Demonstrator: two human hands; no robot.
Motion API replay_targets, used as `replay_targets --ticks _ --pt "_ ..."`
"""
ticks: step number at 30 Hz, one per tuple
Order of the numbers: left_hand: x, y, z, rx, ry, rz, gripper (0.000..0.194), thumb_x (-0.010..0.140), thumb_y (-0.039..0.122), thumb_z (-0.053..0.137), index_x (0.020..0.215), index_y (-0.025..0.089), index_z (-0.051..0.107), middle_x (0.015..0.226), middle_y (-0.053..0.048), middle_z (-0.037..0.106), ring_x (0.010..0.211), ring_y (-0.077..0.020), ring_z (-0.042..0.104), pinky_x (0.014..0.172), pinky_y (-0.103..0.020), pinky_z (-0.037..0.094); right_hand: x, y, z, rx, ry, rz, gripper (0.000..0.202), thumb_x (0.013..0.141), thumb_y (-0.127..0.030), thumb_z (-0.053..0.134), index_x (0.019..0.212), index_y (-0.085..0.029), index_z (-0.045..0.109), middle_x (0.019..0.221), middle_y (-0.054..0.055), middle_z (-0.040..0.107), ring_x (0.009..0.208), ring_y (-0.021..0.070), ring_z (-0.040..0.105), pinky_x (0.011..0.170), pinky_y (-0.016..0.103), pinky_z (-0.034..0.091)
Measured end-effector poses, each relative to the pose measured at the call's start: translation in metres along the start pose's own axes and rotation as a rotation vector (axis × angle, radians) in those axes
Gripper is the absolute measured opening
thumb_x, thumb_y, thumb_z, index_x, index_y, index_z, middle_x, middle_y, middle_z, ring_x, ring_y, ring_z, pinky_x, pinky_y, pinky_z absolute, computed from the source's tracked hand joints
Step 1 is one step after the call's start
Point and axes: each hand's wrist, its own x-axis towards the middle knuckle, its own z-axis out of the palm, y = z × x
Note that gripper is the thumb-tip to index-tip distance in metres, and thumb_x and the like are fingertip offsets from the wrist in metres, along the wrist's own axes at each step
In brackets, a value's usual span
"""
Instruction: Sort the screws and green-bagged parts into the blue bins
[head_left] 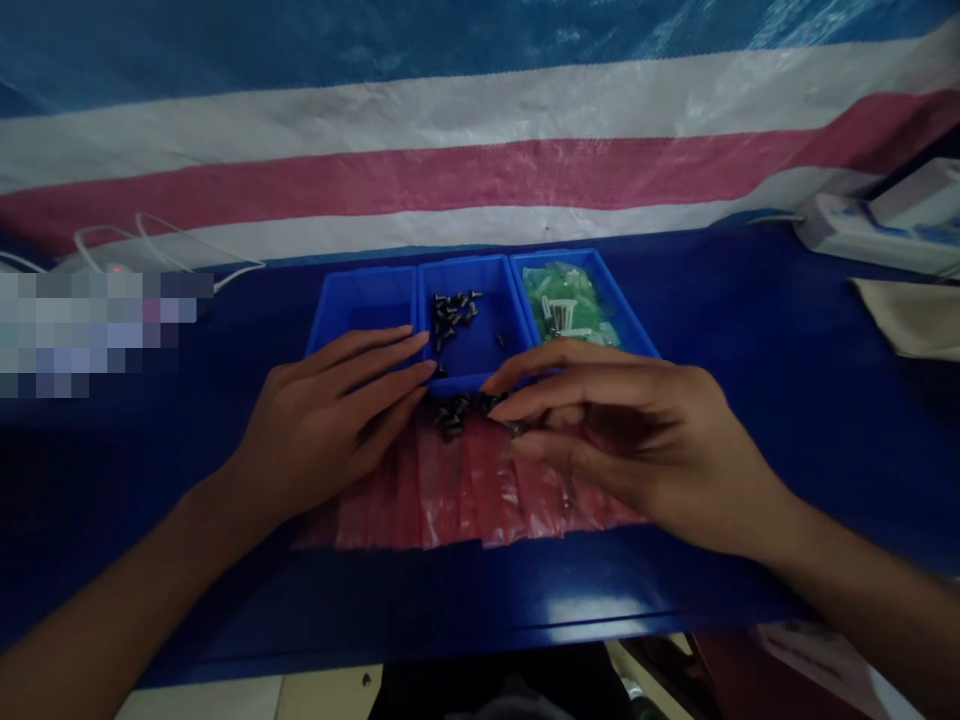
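Observation:
Red plastic bags lie in a row along the front of the blue bins. Small black screws rest in a pile on top of them. My right hand is over the bags at the right of this pile, thumb and fingers curled together around a small dark piece that looks like a screw. My left hand lies palm down with its fingers stretched out, in front of the left bin, fingertips beside the screw pile. More black screws sit in the middle bin.
The right bin holds green plastic bags and pale, slim pieces. A white power strip stands at the back right near a beige cloth. White cables run at the back left. A striped sheet hangs behind the blue table.

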Motion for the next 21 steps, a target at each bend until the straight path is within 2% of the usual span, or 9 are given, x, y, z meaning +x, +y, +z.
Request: replay_targets --ticks 4,6,9,10,12,14,15,18,21 --pt "0.0 0.0 0.0 0.012 0.002 -0.005 0.025 0.101 0.016 0.068 0.124 0.025 0.074 0.129 -0.007 0.078 0.12 -0.0274 0.076 0.092 -0.041 0.071 0.002 -0.002 -0.001 0.444 -0.108 0.326 0.005 0.094 -0.025 0.08 0.094 -0.021 0.077 0.08 0.001 0.079 0.064 0.0124 0.075 0.059 0.021 0.064" --pt "0.0 0.0 0.001 0.01 0.014 -0.001 0.024 0.102 0.016 0.068 0.124 0.024 0.074 0.129 -0.008 0.078 0.12 -0.0276 0.076 0.094 -0.042 0.071 0.002 0.0 -0.001 0.498 -0.181 0.401 0.013 0.094 -0.031 0.082 0.09 -0.02 0.075 0.069 -0.001 0.076 0.056 0.0115 0.072 0.053 0.019 0.06" --pt "0.0 -0.001 0.002 0.009 0.014 0.003 0.024 0.102 0.017 0.066 0.124 0.024 0.074 0.13 -0.007 0.078 0.12 -0.0271 0.076 0.095 -0.041 0.071 0.003 0.005 -0.001 0.493 -0.207 0.427 0.018 0.091 -0.034 0.085 0.088 -0.018 0.076 0.069 -0.001 0.077 0.057 0.0123 0.074 0.055 0.019 0.061" --pt "0.0 -0.001 0.002 0.012 0.014 0.004 0.024 0.103 0.017 0.066 0.124 0.024 0.074 0.13 -0.007 0.078 0.12 -0.0268 0.076 0.095 -0.04 0.071 0.003 0.006 -0.001 0.488 -0.172 0.414 0.015 0.092 -0.032 0.085 0.094 -0.019 0.078 0.076 0.001 0.08 0.064 0.014 0.078 0.061 0.022 0.065" --pt "0.0 -0.001 0.002 0.025 0.015 0.009 0.023 0.103 0.017 0.066 0.124 0.023 0.074 0.129 -0.008 0.078 0.12 -0.0267 0.076 0.095 -0.041 0.071 0.004 0.007 -0.002 0.471 -0.044 0.352 0.023 0.094 -0.029 0.083 0.115 -0.023 0.079 0.103 0.004 0.085 0.094 0.0189 0.083 0.086 0.031 0.07" --pt "0.0 -0.001 0.002 0.036 0.016 0.026 0.021 0.104 0.017 0.066 0.123 0.02 0.073 0.129 -0.01 0.078 0.12 -0.0273 0.076 0.095 -0.042 0.071 0.005 0.006 -0.004 0.44 0.083 0.277 0.042 0.095 -0.025 0.081 0.135 -0.03 0.072 0.131 0.003 0.079 0.127 0.0222 0.074 0.108 0.04 0.065" --pt "0.0 0.0 0.002 0.043 0.014 0.034 0.02 0.104 0.017 0.065 0.122 0.019 0.073 0.129 -0.011 0.078 0.12 -0.0277 0.076 0.094 -0.043 0.071 0.005 0.005 -0.005 0.404 0.116 0.242 0.045 0.097 -0.024 0.079 0.14 -0.033 0.069 0.138 0.003 0.076 0.132 0.0229 0.071 0.109 0.041 0.064" --pt "0.0 0.0 0.002 0.057 0.014 0.04 0.018 0.104 0.016 0.065 0.121 0.016 0.073 0.127 -0.012 0.078 0.119 -0.0286 0.077 0.088 -0.042 0.072 0.002 0.002 -0.01 0.083 0.107 0.102 0.03 0.103 -0.021 0.068 0.131 -0.029 0.075 0.119 0.003 0.083 0.103 0.0209 0.082 0.084 0.033 0.07" --pt "0.0 0.0 0.002 0.051 0.028 0.034 0.018 0.103 0.015 0.066 0.119 0.016 0.074 0.126 -0.012 0.079 0.118 -0.0286 0.077 0.087 -0.041 0.072 -0.002 0.005 -0.012 -0.521 -0.117 -0.181 0.023 0.101 -0.011 0.064 0.115 -0.02 0.08 0.099 0.006 0.084 0.083 0.0209 0.081 0.071 0.031 0.065"
